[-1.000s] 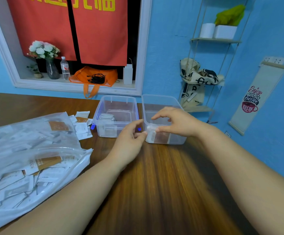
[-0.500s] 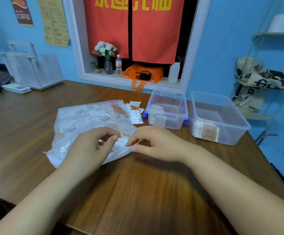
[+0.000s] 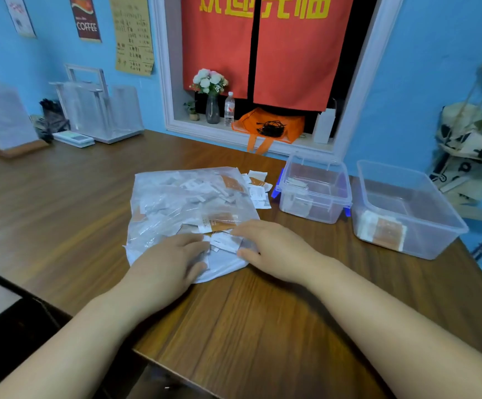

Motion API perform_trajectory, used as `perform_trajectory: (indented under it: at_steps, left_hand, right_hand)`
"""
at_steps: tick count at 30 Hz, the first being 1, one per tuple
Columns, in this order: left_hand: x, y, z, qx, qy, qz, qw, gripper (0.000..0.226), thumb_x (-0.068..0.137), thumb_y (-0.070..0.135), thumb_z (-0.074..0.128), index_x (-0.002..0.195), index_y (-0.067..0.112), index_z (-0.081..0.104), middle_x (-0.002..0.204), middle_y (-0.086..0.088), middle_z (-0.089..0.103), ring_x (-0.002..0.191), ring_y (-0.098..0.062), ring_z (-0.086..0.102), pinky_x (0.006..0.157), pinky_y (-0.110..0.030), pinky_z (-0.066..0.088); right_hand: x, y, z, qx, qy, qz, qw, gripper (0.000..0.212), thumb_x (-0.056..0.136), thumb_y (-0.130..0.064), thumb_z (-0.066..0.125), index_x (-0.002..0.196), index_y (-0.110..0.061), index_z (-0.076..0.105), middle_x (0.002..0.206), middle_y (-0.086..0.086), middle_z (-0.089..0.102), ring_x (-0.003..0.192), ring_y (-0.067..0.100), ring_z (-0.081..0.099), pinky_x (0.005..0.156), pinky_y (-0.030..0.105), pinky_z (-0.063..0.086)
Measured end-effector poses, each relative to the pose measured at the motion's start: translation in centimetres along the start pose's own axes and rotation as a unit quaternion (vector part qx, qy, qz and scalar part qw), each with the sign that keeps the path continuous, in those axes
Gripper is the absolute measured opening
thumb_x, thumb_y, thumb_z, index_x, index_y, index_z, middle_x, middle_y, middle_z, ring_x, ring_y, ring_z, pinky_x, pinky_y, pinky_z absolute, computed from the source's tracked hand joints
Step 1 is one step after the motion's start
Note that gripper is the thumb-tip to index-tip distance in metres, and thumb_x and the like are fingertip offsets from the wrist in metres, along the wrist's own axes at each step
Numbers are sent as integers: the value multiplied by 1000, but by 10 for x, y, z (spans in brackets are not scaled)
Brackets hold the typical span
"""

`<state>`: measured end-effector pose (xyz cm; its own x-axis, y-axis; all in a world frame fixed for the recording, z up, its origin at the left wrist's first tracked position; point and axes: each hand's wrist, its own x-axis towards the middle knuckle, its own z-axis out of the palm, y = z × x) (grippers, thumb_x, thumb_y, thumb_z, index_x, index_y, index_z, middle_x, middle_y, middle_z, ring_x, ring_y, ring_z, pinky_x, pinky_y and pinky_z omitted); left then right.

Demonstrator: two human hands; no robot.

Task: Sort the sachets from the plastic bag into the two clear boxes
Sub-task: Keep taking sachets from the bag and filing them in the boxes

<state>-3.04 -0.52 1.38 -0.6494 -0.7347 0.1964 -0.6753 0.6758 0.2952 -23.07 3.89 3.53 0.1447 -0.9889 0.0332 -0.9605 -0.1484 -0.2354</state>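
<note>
A clear plastic bag (image 3: 188,203) full of white and orange sachets lies on the wooden table in front of me. My left hand (image 3: 167,263) holds the bag's near edge between thumb and fingers. My right hand (image 3: 271,249) rests on the bag's right corner with fingers stretched flat. White sachets (image 3: 225,241) show between the two hands at the bag's mouth. To the right stand two clear boxes: the one with blue clips (image 3: 314,188) holds white sachets, and the larger one (image 3: 404,208) has an orange sachet (image 3: 386,233) against its near wall.
A few loose sachets (image 3: 258,185) lie between the bag and the clipped box. A clear rack (image 3: 98,110) and a small device (image 3: 74,138) stand at the far left. The table's near edge (image 3: 90,315) runs under my left forearm. An orange bag (image 3: 268,125) sits on the sill.
Both hands left the right box, where an orange sachet now stands, and came back to the bag. They have since spread apart at its mouth, showing sachets between them.
</note>
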Motion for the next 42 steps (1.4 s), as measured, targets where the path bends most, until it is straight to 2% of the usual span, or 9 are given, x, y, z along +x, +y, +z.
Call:
perform_trajectory:
  at_steps: [5,10,17,21,26,31,34,39,42]
  left_hand:
    - [-3,-5,-4,-95,22,35,995,33,89,26,62,121,31,61,118,20,57,107,-2,55,92,-23,44]
    - [-1,-17,-5,-28,56,36,997,39,81,38,69,119,27,64,123,14,55,120,-7,44,91,-15,32]
    - [12,-18,-3,31,48,47,997,64,80,66,35,119,26,65,121,9,59,116,-17,49,87,-25,38]
    - [12,-16,-4,-49,130,19,990,55,88,55,31,101,21,71,101,6,67,95,-15,58,70,-14,33]
    - [15,-6,-12,-140,205,-62,967,24,96,21,48,78,13,61,61,0,58,58,-9,51,60,-18,35]
    - [21,11,-17,-337,192,-119,914,22,98,23,45,85,18,63,72,2,66,67,-7,68,62,-11,47]
    - [21,25,-16,-472,142,-127,861,21,98,25,46,88,19,64,77,-3,71,70,-17,71,68,-26,58]
    - [16,16,-16,-419,130,-106,892,8,88,18,63,80,19,63,77,-2,71,73,-19,69,77,-36,57]
    - [9,-8,-18,-258,224,-126,931,28,89,22,61,67,16,45,63,-8,56,73,-30,64,60,-34,43]
  right_hand:
    - [9,-9,2,-65,-30,1,997,43,94,-44,48,132,-23,48,137,-5,48,124,17,45,96,38,44]
    - [12,-8,8,-71,9,18,997,46,88,-51,54,125,-24,57,129,-6,53,115,17,51,89,35,46]
    - [12,-4,18,-101,107,-10,989,24,92,-32,48,95,-15,66,94,1,64,87,22,60,67,32,49]
    - [6,2,13,18,186,7,982,21,90,-20,54,101,-17,71,92,0,71,82,18,63,70,36,51]
    - [5,5,1,220,212,82,949,19,92,-18,57,108,-19,68,89,-10,65,80,4,60,72,11,47]
    - [4,-4,-13,442,174,100,875,16,91,-12,58,89,-26,65,91,-3,69,75,9,67,68,22,57]
    - [6,-14,-13,481,180,85,854,13,88,-8,61,87,-20,65,89,6,66,69,9,66,62,21,56]
    - [10,-23,-5,476,198,100,851,9,82,-13,71,84,-19,64,85,9,66,69,14,67,69,30,59]
    - [10,-25,3,357,196,49,912,7,84,-19,68,89,-24,66,88,-9,66,83,5,63,78,16,50]
